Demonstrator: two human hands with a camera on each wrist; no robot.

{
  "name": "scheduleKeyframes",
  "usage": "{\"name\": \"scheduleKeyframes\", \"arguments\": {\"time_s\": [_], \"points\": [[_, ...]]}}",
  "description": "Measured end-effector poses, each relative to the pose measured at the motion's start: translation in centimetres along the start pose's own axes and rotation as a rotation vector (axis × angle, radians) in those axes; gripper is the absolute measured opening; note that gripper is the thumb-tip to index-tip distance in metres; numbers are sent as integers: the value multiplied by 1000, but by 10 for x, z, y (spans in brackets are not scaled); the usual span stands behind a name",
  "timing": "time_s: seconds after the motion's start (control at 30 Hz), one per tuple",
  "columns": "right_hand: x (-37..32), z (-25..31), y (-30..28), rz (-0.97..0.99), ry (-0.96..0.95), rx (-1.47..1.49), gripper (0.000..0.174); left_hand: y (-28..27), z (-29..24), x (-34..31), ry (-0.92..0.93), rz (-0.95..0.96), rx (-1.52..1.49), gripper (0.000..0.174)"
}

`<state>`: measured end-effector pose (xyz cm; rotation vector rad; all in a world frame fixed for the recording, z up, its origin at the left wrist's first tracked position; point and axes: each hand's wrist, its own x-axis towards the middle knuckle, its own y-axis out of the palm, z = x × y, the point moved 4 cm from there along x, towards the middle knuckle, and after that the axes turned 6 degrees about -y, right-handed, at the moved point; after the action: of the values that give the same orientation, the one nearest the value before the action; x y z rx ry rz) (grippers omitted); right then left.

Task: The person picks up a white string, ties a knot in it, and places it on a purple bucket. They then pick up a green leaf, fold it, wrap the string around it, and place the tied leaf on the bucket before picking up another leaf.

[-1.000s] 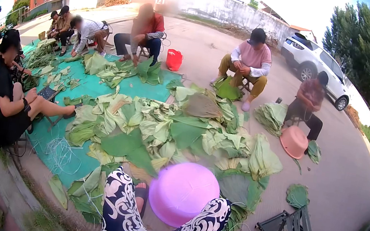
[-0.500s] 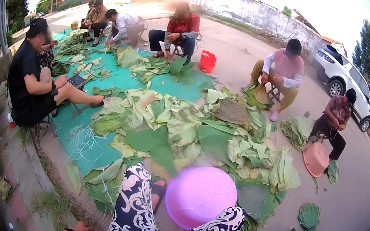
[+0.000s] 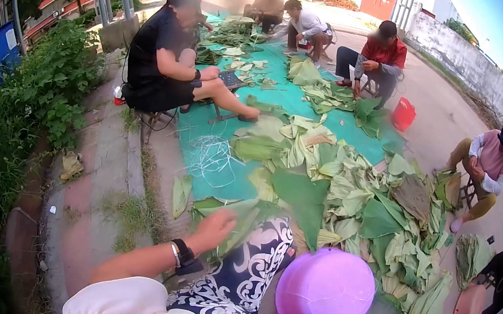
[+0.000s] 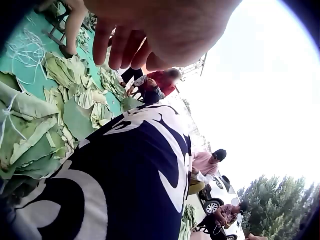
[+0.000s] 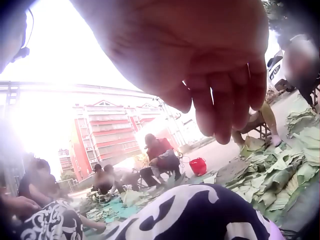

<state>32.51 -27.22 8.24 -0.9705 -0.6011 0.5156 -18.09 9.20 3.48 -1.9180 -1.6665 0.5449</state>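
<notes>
Head view looks down; wrist views sit under left hand [image 4: 165, 25] and right hand [image 5: 195, 55]; all share leaves [image 3: 379, 218]

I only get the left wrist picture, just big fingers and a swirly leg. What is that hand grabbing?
Observer: Nothing. The left hand is open and empty, just above the leaves beside the knee.
Operator: Is anything in front of the legs?
Observer: Yes, a purple bowl, turned upside down between the legs.
Operator: What about the other hand?
Observer: The right hand holds nothing either; its fingers hang loose.
</notes>
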Motion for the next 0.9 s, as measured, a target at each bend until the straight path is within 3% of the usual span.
{"name": "scheduleKeyframes", "arguments": {"time_s": [0.1, 0.27, 0.3, 0.4, 0.43, 0.9], "points": [[17, 63, 8, -27, -261, 60, 33, 11, -57, 4, 340, -172, 109, 26], [25, 99, 52, 4, -617, 99, 29, 36, -103, 9, 534, -97, 102, 29], [28, 98, 64, 154, -570, 145, 20, 39, -111, 11, 589, -89, 109, 30], [23, 110, 73, 96, -653, 178, 21, 45, -124, 13, 622, -89, 84, 30], [22, 99, 86, 138, -550, 178, 24, 50, -124, 17, 628, -91, 86, 31], [19, 114, 75, 274, -440, 465, 21, 87, -122, 48, 597, -30, 192, 41]]}}
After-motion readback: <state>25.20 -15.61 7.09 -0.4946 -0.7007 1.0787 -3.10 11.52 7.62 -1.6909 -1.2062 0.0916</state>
